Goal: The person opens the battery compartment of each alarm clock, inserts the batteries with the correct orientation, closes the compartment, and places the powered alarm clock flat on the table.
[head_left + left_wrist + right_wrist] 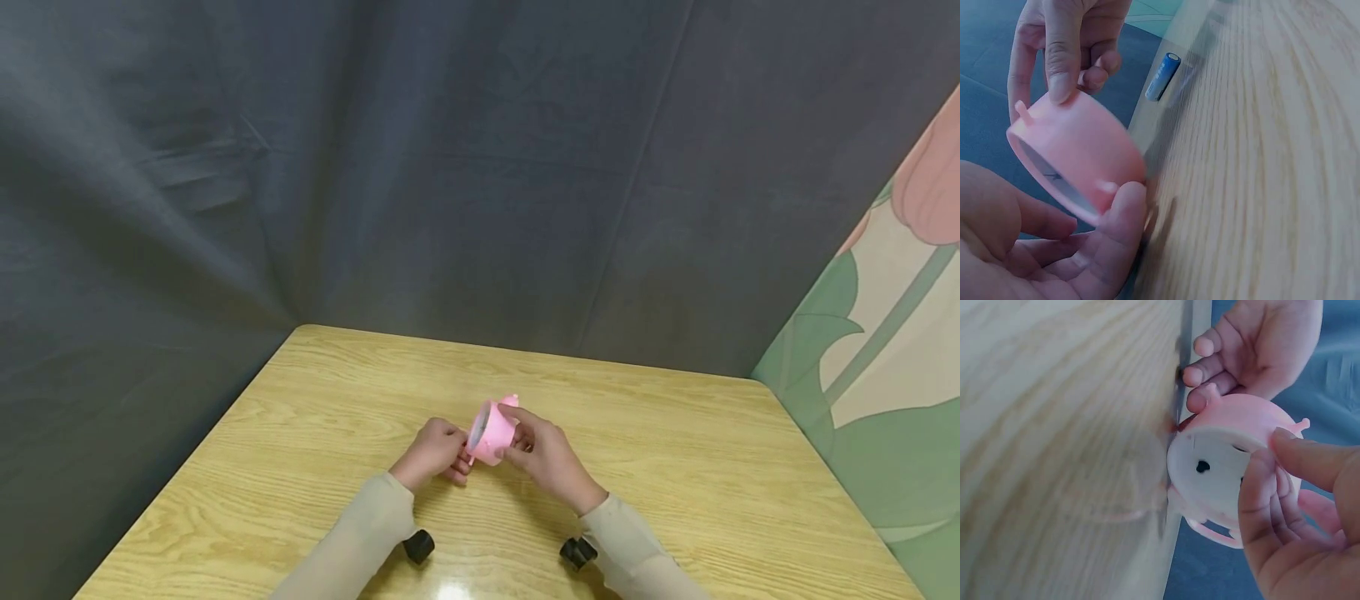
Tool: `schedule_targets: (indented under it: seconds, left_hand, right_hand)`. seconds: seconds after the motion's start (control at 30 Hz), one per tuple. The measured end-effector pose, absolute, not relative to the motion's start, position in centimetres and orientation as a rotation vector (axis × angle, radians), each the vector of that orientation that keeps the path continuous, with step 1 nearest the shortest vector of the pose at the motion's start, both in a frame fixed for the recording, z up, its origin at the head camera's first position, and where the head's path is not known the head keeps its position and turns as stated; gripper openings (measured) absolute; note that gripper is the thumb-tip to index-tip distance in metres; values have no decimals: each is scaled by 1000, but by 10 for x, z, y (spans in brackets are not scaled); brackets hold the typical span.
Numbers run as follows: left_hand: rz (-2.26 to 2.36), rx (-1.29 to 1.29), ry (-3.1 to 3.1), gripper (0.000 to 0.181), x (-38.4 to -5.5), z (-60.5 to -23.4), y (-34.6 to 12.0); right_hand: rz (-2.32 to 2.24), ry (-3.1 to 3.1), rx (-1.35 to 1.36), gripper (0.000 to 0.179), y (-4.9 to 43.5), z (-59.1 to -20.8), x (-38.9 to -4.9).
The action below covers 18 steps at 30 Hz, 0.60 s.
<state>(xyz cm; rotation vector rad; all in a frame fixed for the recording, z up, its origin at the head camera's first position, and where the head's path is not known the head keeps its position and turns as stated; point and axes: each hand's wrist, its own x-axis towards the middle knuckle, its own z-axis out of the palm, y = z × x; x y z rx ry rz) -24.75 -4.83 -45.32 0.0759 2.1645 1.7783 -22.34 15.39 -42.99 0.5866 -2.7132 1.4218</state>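
Observation:
A pink alarm clock (495,435) is held tilted just above the table, its dial toward the left. My right hand (551,458) grips the clock's body from the right, with thumb and fingers at the rim in the right wrist view. At the dial-side edge, my left hand (437,454) has curled fingers against the clock, beside one small foot (1107,187). The white back (1216,478) with a black knob shows in the right wrist view, partly covered by my right fingers. A blue battery (1163,77) lies on the table beyond the clock.
Underneath is a wood-grain table (675,467). A dark curtain (480,183) hangs behind and to the left, and a wall with painted tulips (900,333) stands at the right. Black wrist devices (418,547) sit under both sleeves.

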Motion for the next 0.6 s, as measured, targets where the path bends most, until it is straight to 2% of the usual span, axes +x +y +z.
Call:
schedule_targets:
  seconds: [0.17,0.43,0.6]
  left_hand:
    - [1647,113,2368,32,-244,-444,-48]
    - [1315,427,3034,47,-226,-417,-32]
    - [1164,489,3165,52,-223,-413,-23]
  right_hand:
    - [1400,-2687,646,59,154,-432,-224]
    - [1290,-2629,759,57,146,-435,-226]
    - [1217,-2599,735,58,139,-434,-225]
